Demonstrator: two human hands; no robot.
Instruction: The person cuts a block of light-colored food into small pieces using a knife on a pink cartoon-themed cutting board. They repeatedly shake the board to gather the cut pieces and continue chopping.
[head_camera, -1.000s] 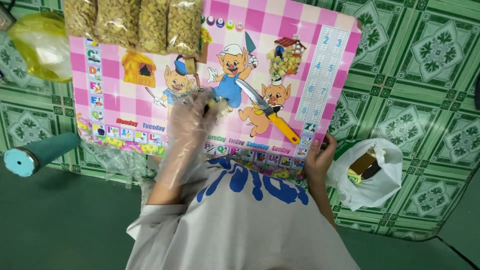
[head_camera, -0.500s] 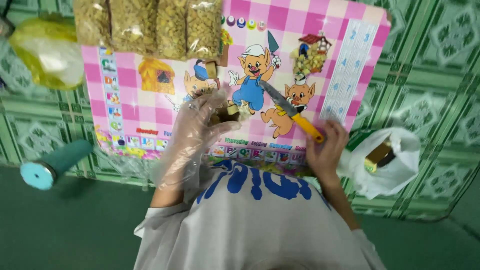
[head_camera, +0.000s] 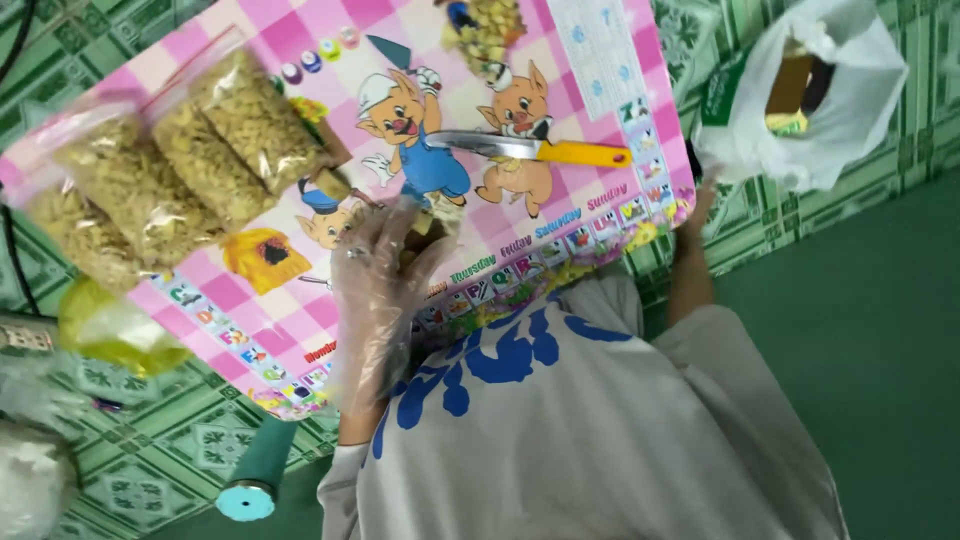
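My left hand (head_camera: 385, 275) wears a clear plastic glove and hovers over a pink checked cartoon mat (head_camera: 250, 300). Its fingers curl around a small tan piece of food (head_camera: 420, 226). A brown chunk (head_camera: 331, 184) lies on the mat just beyond the fingers. A knife with a yellow handle (head_camera: 540, 150) rests on the mat to the right. My right hand (head_camera: 694, 205) is at the mat's right edge, beside a white plastic bag (head_camera: 850, 110); its fingers are hidden.
Three clear zip bags of pale yellow dried food (head_camera: 160, 185) lie on the mat's left part. A yellow plastic bag (head_camera: 110, 328) sits by the mat's left edge. A teal cylinder (head_camera: 255, 475) lies on the green patterned floor (head_camera: 150, 450).
The view has tilted and swung. My gloved left hand stays over the mat with the piece. My right hand has shifted from near the knife handle toward the white bag.
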